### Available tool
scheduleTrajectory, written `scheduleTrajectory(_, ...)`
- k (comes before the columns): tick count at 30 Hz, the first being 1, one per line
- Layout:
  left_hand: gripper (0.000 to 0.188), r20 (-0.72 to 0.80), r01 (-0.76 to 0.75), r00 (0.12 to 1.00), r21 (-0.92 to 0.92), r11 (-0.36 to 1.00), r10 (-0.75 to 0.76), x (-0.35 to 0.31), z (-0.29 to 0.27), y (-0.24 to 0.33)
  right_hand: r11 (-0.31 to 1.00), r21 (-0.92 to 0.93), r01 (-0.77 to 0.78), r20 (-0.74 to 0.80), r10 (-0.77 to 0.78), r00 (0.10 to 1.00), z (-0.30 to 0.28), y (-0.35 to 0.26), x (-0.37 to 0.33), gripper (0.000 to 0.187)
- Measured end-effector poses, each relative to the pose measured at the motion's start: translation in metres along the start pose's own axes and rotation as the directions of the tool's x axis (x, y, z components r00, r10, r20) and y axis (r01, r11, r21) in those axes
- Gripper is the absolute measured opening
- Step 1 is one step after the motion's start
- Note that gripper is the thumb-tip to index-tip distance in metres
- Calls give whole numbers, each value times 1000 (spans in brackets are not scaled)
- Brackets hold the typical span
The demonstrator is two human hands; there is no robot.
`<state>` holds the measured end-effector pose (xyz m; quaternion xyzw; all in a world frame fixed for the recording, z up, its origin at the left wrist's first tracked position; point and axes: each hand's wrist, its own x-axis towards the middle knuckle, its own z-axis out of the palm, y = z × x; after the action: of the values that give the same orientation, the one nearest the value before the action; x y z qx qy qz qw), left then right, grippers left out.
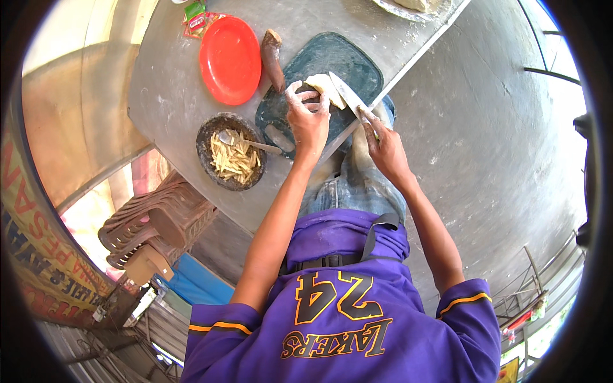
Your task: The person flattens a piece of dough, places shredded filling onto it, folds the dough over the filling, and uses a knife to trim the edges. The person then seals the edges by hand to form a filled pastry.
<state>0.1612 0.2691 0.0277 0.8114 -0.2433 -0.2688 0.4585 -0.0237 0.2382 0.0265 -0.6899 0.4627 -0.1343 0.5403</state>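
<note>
My right hand [386,150] grips a knife [348,97], its pale blade pointing up and to the left over the tray. The blade lies along the right side of a white, flattened piece of dough [327,88]. Curved fingers of my left hand [309,121], dusted white, hold the dough's left side. Beneath both is a dark green tray [341,54] with rounded corners, floury in places. A brown wooden pestle [272,60] rests at the tray's left edge. Near the tray's lower left corner lies a greyish, elongated piece [278,136] that I cannot make out.
A dark stone bowl [203,142] holds pale cut strips and a spoon [255,145]. Beyond it are a red oval plate [231,60] and small packets [196,20]. A plate [396,9] with dough stands far right on the grey table [169,76]. Stacked brown chairs [159,217] are at left.
</note>
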Motion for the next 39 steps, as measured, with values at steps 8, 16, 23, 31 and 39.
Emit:
scheduleTrajectory(8, 38, 22, -280, 959, 248, 927, 284, -2, 0, -7, 996, -86, 25, 9, -25, 1000, 12, 4, -1, 33)
scheduleTrajectory(16, 42, 13, -258, 966, 171, 951, 260, 1, 2, -13, 998, 43, 52, -152, -45, 987, 15, 2, -7, 33)
scheduleTrajectory(23, 47, 30, -192, 981, 161, 968, 189, 5, 4, -13, 999, 35, 32, -88, -29, 996, 22, 1, -9, 31)
scheduleTrajectory(31, 50, 16, -126, 992, 154, 980, 125, 1, 7, -2, 983, 112, -144, -256, 168, 952, 21, -3, -3, 50)
scheduleTrajectory(39, 43, 107, -207, 977, 236, 949, 186, -1, 3, -1, 1000, 21, -9, -237, 13, 971, 9, -9, 63, 50)
